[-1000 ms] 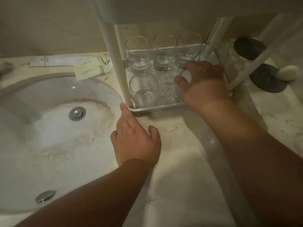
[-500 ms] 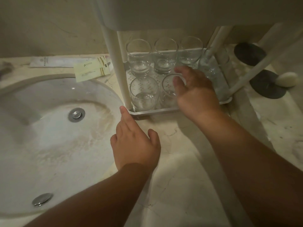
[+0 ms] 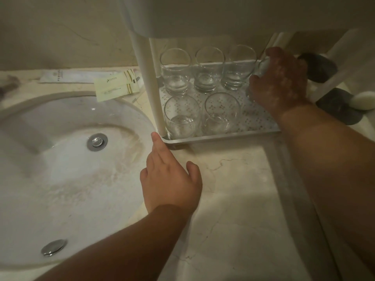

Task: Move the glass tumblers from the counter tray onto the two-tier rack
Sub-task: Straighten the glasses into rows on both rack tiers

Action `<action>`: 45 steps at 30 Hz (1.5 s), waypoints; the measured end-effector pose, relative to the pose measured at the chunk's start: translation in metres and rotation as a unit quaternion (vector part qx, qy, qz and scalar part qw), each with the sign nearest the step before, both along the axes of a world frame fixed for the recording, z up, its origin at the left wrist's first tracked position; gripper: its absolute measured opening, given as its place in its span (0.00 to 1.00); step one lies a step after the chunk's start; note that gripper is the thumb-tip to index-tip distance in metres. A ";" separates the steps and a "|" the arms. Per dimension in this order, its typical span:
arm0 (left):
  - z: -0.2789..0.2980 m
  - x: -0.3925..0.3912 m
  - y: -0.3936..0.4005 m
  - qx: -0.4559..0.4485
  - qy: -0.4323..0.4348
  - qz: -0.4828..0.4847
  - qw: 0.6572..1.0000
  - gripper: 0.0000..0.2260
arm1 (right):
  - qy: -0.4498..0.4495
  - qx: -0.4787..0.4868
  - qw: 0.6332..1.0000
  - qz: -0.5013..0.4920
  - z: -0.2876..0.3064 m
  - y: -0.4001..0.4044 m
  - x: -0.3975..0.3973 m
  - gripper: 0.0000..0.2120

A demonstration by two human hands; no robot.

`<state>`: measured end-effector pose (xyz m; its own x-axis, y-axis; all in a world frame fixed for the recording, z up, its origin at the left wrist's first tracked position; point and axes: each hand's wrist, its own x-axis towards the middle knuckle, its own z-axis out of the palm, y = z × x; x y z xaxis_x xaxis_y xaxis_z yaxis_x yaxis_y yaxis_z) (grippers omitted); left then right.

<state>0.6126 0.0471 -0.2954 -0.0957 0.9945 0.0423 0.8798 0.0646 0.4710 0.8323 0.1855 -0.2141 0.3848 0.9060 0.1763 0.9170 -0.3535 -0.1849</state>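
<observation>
The white two-tier rack (image 3: 223,136) stood on the veined beige marble tabletop (image 3: 233,199), just right of the round white sink basin (image 3: 60,159). Five clear glass tumblers (image 3: 210,71) stood upright on its perforated lower shelf: three in a back row, two in front. The right hand (image 3: 279,82) reached in at the shelf's right side, fingers curled round a sixth clear tumbler (image 3: 261,67), mostly hidden behind the hand; whether this one rested on the shelf could not be told. The left hand (image 3: 171,179) lay flat on the tabletop, fingers relaxed and holding nothing, its forefinger tip touching the rack's front left corner beside the white front post (image 3: 150,82). The underside of the upper tier (image 3: 182,15) overhung the shelf and narrowed access from above. Behind the sink lay a pale green paper packet (image 3: 116,85) and a white wrapped sachet (image 3: 71,76). Right of the rack sat dark round dishes (image 3: 334,102), one carrying a white soap bar (image 3: 363,100).
</observation>
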 end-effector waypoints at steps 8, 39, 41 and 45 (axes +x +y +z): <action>0.000 0.000 0.001 -0.002 -0.002 -0.002 1.000 0.40 | 0.035 0.016 0.999 0.022 0.010 -0.013 -0.002 0.29; 0.003 0.000 0.001 -0.001 -0.004 -0.005 1.000 0.40 | 0.082 -0.168 0.979 0.079 0.050 -0.038 0.001 0.18; 0.003 0.001 0.001 -0.001 -0.003 -0.005 1.000 0.40 | 0.088 -0.175 0.977 0.083 0.051 -0.038 0.000 0.17; 0.003 0.000 0.001 -0.001 -0.003 -0.006 1.000 0.40 | 0.080 -0.178 0.976 0.092 0.051 -0.040 -0.003 0.17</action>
